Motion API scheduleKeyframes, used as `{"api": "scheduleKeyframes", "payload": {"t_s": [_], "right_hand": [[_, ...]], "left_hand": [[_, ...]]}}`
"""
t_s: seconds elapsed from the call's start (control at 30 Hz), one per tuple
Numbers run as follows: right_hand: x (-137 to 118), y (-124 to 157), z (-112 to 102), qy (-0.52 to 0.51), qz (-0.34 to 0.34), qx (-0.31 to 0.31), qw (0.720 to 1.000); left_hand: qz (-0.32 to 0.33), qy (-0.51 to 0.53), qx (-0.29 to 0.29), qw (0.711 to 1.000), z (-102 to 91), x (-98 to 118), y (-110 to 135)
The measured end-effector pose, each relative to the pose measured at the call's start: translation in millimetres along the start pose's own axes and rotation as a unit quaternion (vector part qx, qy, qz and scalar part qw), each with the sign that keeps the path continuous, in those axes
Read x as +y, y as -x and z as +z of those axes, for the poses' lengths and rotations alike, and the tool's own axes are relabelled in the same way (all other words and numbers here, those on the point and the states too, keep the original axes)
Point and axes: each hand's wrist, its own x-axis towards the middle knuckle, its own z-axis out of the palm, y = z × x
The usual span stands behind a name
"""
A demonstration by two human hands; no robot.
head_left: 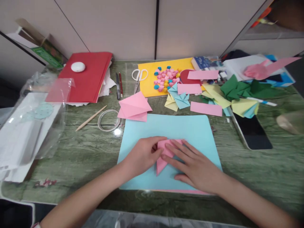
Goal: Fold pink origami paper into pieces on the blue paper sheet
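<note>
A folded piece of pink paper [162, 163], roughly triangular, lies on the light blue sheet [190, 125] in front of me. My left hand [144, 155] pinches its left edge between thumb and fingers. Across its upper right part my right hand [192, 161] lies flat with fingers spread, pressing the paper down. Part of the paper is hidden beneath those fingers. Just beyond the blue sheet's far left corner are more pink paper pieces [135, 106], overlapping one another.
Scissors [140, 76], a tape roll [101, 122] and a pointed wooden stick [91, 118] lie beyond my left hand. Folded blue paper shapes [181, 99] and pink strips [206, 108] are behind the sheet. At right is a phone [255, 133]; a red folder [83, 84] is back left.
</note>
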Motion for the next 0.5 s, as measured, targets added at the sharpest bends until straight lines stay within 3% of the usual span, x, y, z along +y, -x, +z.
{"api": "scheduleKeyframes", "payload": {"t_s": [0.1, 0.17, 0.23, 0.3, 0.5], "right_hand": [[1.5, -0.9, 0.2, -0.024, 0.003, -0.027, 0.999], [1.2, -1.1, 0.6, -0.032, 0.002, -0.034, 0.999], [1.3, -0.9, 1.0, -0.034, 0.002, -0.035, 0.999], [1.9, -0.5, 1.4, -0.038, 0.006, -0.026, 0.999], [2.8, -0.6, 0.8, -0.049, 0.009, -0.033, 0.998]], "left_hand": [[0.069, -0.228, 0.088, 0.967, -4.9, 2.0, 10.9], [0.147, -0.32, 0.083, 0.932, -6.1, -3.2, 19.0], [0.247, -0.326, 0.043, 0.912, -5.4, -12.8, 25.8], [0.278, -0.325, 0.032, 0.903, -3.6, -23.4, 30.0], [0.247, -0.302, 0.039, 0.92, -1.1, -35.9, 31.9]]}}
